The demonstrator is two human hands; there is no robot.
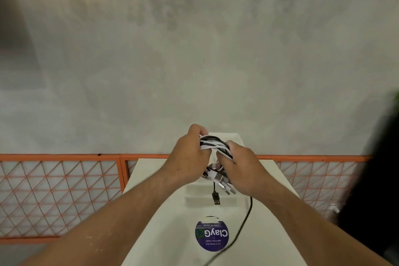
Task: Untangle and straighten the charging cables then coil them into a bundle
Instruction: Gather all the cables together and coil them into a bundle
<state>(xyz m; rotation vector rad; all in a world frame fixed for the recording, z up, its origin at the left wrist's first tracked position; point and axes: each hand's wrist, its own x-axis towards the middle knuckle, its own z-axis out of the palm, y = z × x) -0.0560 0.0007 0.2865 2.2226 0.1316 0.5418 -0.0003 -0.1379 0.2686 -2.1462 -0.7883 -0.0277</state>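
Both hands, left hand (190, 153) & right hand (244, 164), closed tight round a black-and-white cable bundle (213, 143) above the white surface (164, 233); USB plug (216, 198) dangles below.

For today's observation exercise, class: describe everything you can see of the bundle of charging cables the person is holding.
The cable bundle is a mix of black and white cords, apparently smooth plastic sheathed, gathered into loose loops. The left hand and right hand both grip it, held up above a white table. Several ends with metal USB plugs hang beneath the hands, one black plug dangling lowest. One black cord trails from under the right hand down across the table.
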